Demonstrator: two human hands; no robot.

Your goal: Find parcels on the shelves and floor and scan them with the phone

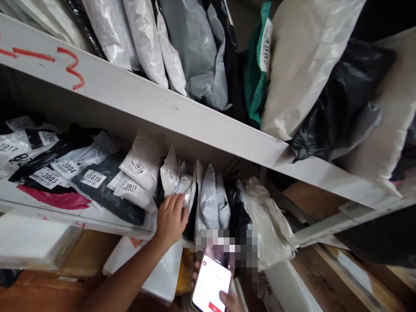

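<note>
My left hand reaches into the lower shelf, its fingers curled against a white mailer bag standing among other parcels. My right hand shows only in part at the bottom edge, gripping a smartphone with a lit white screen. Left of my left hand lie labelled parcels: a white one marked 3017, one marked 3018 and a black one marked 3016. Just right of that hand, grey mailers stand upright.
A white shelf board runs diagonally across the view, with red marks at its left end. Above it stand white, grey, black and green mailer bags. Cardboard boxes and white packets sit below the lower shelf.
</note>
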